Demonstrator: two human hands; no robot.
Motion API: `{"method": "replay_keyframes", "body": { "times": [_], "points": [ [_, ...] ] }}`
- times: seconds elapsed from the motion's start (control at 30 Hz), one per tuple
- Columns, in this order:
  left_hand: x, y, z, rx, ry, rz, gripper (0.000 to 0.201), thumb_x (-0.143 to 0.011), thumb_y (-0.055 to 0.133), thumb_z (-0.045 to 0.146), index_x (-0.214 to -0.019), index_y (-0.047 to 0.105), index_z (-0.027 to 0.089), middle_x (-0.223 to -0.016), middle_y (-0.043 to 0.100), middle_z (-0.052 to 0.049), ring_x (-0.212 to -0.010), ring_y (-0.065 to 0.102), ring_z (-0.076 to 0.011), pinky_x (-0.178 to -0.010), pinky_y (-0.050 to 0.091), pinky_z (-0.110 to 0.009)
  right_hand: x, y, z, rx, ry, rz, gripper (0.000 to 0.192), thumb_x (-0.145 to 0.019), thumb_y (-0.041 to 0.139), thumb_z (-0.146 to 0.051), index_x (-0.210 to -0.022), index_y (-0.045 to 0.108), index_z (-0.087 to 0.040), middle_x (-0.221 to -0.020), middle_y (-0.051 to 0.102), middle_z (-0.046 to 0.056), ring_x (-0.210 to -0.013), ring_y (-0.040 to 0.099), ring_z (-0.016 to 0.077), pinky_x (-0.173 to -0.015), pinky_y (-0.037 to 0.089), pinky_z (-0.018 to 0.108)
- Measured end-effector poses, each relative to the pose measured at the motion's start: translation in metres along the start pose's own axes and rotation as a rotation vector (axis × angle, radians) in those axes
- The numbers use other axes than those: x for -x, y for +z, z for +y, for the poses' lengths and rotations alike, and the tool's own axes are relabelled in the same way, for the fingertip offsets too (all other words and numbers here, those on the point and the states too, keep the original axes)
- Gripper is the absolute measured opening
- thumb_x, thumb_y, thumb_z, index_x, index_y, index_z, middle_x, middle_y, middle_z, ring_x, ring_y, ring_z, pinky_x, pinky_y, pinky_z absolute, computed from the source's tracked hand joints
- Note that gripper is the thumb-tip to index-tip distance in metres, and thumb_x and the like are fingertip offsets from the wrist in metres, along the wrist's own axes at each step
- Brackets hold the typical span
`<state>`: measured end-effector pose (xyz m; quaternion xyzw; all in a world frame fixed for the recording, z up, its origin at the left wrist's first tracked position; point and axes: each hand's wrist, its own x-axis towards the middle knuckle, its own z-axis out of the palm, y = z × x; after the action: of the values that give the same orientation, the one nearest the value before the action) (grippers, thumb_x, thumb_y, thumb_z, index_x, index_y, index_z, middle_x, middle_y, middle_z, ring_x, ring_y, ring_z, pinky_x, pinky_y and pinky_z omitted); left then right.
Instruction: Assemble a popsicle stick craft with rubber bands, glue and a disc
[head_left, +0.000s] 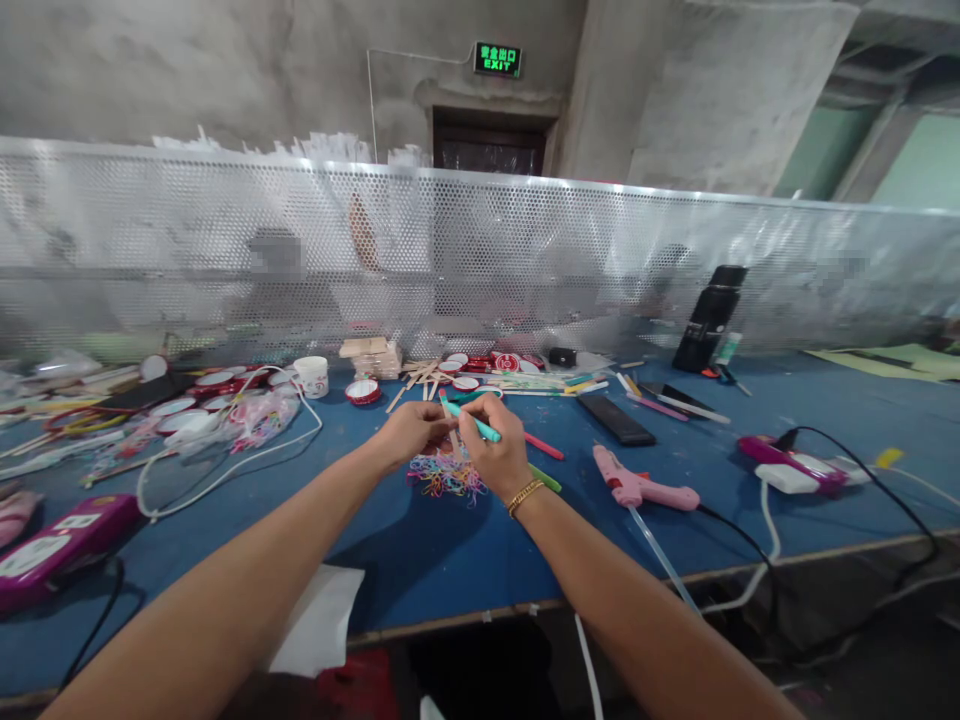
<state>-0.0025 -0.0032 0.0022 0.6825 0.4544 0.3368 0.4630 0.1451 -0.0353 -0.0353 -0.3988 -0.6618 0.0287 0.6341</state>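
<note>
My right hand [495, 440] is closed around a turquoise marker [480, 425], its tip end pointing up and left. Close beside it, my left hand [415, 432] pinches a flat wooden craft stick [454, 444] whose upper end looks pinkish red. The marker's front end meets or nearly meets the stick; fingers hide the exact contact. Beneath both hands lies a tangled heap of multicoloured thin loops or strings [448, 480]. A red marker [544, 446] and a green marker [545, 479] rest just right of my right hand, the green one partly hidden by the wrist.
A pink glue gun [645, 490] with a cord lies at the right, near a black phone [615, 418]. Behind stand a paper cup [311, 377], stacked wooden pieces [373, 357], red-rimmed lids [363, 391] and a black bottle [709, 320]. A perforated metal screen [480, 250] bounds the blue table [420, 570].
</note>
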Motion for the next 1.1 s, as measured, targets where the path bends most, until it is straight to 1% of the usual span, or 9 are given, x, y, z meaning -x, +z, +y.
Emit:
{"method": "replay_keyframes", "body": {
  "times": [0.33, 0.47, 0.77, 0.97, 1.1],
  "points": [
    [0.0008, 0.0005, 0.0019, -0.001, -0.005, 0.007, 0.042, -0.058, 0.081, 0.05, -0.064, 0.056, 0.016, -0.058, 0.063, -0.001, -0.056, 0.061, -0.0138, -0.051, 0.039, -0.022, -0.0001, -0.0018, 0.0012, 0.023, 0.009, 0.033, 0.011, -0.087, 0.051, -0.026, -0.079, 0.056, -0.021, -0.073, 0.062, 0.002, -0.071, 0.058, 0.0162, -0.067, 0.045, 0.027],
    [0.0003, 0.0005, 0.0011, -0.01, -0.002, 0.0, 0.041, -0.061, 0.079, 0.051, -0.066, 0.058, 0.016, -0.06, 0.064, -0.002, -0.057, 0.062, -0.0142, -0.051, 0.039, -0.022, 0.0, -0.0014, 0.0, 0.007, -0.003, 0.027, 0.01, -0.086, 0.051, -0.026, -0.079, 0.056, -0.021, -0.073, 0.063, 0.002, -0.071, 0.058, 0.0162, -0.066, 0.045, 0.027],
    [-0.0007, 0.0003, -0.0013, -0.009, -0.004, 0.0, 0.043, -0.06, 0.08, 0.052, -0.066, 0.057, 0.016, -0.058, 0.063, -0.002, -0.058, 0.063, -0.0144, -0.052, 0.04, -0.022, 0.0005, 0.0003, -0.0001, 0.002, -0.007, -0.008, 0.01, -0.086, 0.052, -0.026, -0.078, 0.056, -0.021, -0.073, 0.062, 0.002, -0.07, 0.058, 0.0157, -0.066, 0.044, 0.026],
    [-0.0008, -0.0002, -0.0002, -0.005, 0.003, 0.0, 0.04, -0.062, 0.08, 0.048, -0.064, 0.057, 0.016, -0.058, 0.063, -0.001, -0.056, 0.062, -0.0133, -0.051, 0.04, -0.022, -0.0003, -0.0014, -0.0006, 0.03, -0.007, 0.035, 0.011, -0.086, 0.05, -0.025, -0.077, 0.055, -0.021, -0.071, 0.061, 0.001, -0.069, 0.057, 0.0157, -0.065, 0.044, 0.027],
    [-0.0003, 0.0001, 0.0008, -0.002, 0.0, 0.005, 0.037, -0.065, 0.078, 0.047, -0.065, 0.058, 0.016, -0.06, 0.064, -0.002, -0.057, 0.062, -0.0132, -0.051, 0.039, -0.021, -0.0004, -0.0019, -0.001, 0.034, -0.003, 0.041, 0.01, -0.086, 0.051, -0.025, -0.078, 0.055, -0.022, -0.072, 0.062, 0.001, -0.069, 0.058, 0.0159, -0.065, 0.044, 0.026]
  ]
}}
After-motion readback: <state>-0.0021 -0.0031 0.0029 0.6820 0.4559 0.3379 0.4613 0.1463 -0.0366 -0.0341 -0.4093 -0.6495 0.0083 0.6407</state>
